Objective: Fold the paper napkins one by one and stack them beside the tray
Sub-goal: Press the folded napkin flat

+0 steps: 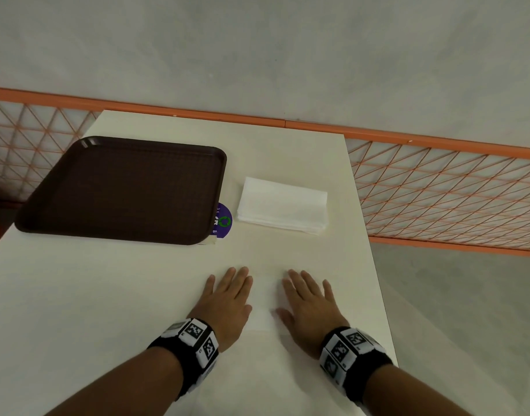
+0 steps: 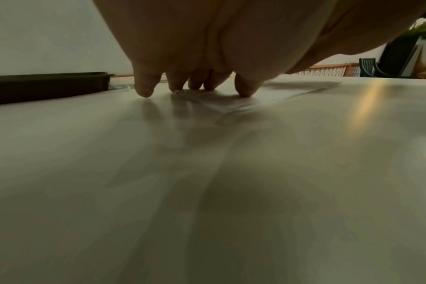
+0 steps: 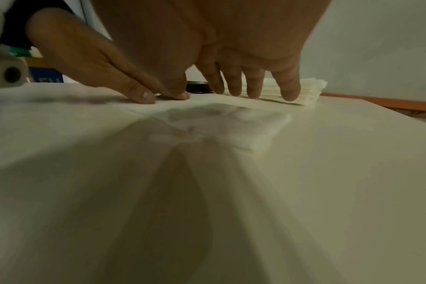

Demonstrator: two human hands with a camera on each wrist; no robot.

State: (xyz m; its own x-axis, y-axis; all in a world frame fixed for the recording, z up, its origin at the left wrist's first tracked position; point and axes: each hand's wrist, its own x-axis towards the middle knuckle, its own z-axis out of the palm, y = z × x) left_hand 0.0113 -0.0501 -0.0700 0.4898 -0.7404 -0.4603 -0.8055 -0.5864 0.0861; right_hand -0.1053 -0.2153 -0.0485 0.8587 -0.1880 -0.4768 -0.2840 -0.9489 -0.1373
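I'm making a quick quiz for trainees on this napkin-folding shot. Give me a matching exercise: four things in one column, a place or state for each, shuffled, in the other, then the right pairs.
Things
1. brown tray
2. stack of napkins
3. purple sticker
4. napkin being folded

Places or states
A. partly hidden under the tray's right edge
B. pressed flat by the left hand and right hand
C. nothing lies in it, on the table's far left
D. just right of the tray

Pairs: 1-C, 2-D, 3-A, 4-B
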